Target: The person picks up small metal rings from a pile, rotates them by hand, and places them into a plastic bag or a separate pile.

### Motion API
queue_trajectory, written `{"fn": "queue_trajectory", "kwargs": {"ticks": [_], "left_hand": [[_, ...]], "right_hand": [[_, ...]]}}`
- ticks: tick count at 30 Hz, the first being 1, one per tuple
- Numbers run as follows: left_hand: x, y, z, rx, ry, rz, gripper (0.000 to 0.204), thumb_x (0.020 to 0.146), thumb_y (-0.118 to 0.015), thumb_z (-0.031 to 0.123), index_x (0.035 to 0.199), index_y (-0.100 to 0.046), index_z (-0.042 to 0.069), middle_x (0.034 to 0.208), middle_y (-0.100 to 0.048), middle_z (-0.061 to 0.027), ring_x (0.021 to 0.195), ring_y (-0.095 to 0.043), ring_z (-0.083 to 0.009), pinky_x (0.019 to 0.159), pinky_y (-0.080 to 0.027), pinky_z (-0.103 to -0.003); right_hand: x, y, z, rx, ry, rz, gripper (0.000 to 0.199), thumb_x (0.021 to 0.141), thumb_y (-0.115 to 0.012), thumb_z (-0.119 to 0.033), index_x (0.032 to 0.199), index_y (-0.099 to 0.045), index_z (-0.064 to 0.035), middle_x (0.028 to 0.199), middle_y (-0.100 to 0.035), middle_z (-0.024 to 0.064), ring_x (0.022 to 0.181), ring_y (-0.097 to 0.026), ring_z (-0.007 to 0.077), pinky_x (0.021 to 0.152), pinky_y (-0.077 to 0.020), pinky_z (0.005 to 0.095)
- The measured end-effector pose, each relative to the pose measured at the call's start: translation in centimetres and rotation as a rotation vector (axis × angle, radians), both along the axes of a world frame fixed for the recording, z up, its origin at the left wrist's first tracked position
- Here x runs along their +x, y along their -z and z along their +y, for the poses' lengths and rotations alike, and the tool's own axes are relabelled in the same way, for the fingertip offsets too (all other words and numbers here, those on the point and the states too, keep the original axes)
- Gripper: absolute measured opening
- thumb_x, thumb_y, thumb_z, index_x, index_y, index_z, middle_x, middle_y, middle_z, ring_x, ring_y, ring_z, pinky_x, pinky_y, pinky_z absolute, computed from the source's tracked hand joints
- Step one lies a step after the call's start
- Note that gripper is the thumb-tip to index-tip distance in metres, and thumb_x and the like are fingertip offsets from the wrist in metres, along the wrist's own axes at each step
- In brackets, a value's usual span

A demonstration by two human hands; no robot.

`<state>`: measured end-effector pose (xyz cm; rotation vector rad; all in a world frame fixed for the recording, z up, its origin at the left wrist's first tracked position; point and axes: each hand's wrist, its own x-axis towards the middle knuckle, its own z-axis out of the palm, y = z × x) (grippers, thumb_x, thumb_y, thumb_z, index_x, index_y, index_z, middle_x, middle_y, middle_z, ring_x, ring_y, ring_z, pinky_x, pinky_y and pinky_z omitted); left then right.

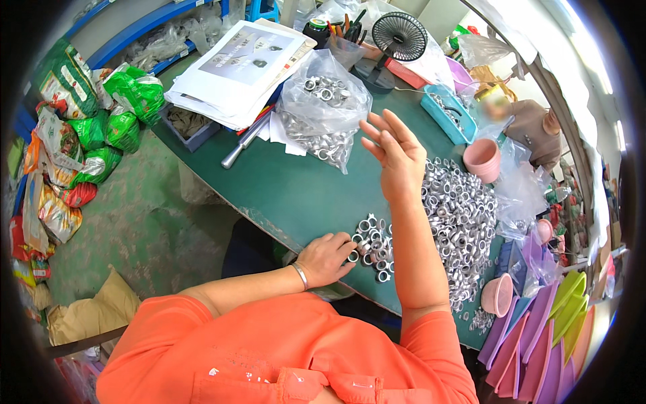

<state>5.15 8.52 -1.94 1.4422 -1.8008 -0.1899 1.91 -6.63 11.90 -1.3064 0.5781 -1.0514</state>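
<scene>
My right hand (397, 153) is raised above the green table (289, 188), palm open, fingers spread, holding nothing. My left hand (328, 257) rests at the table's near edge, fingers curled on a small cluster of metal rings (374, 246); whether it grips one I cannot tell. A large heap of the same silver rings (461, 219) spreads to the right of my right forearm. A clear plastic bag of rings (323, 108) lies further back on the table.
A stack of papers (235, 64), a small black fan (393, 44), a blue tray (447, 114) and pink cups (482, 158) stand around. Purple and green trays (538, 330) lean at the right. Green sacks (108, 128) line the floor at left. Another person (531, 124) sits at the back right.
</scene>
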Motion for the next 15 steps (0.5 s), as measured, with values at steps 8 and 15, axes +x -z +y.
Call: {"fn": "queue_trajectory", "kwargs": {"ticks": [8,15], "left_hand": [[-0.6,0.3,0.1,0.025,-0.016,-0.034,0.055,0.073,-0.069,0.028,0.117,-0.049,0.004,0.109,-0.052,-0.0131,0.090,-0.056,-0.0277,0.075,-0.048,-0.035],[-0.6,-0.5,-0.2,0.081,-0.005,0.006,0.080,0.063,-0.078,0.034,0.127,-0.040,0.002,0.117,-0.048,-0.0162,0.097,-0.054,-0.0317,0.080,-0.047,-0.037]], "right_hand": [[-11.2,11.6,-0.5,-0.716,-0.076,0.961,0.028,0.084,-0.059,-0.020,0.106,-0.062,-0.0032,0.114,-0.058,0.0178,0.109,-0.052,0.0380,0.095,-0.0388,0.0421],[-13.9,12.0,4.8,-0.752,-0.043,0.890,0.029,0.084,-0.057,-0.017,0.109,-0.059,-0.0027,0.117,-0.057,0.0142,0.104,-0.052,0.0321,0.089,-0.0405,0.0408]]}}
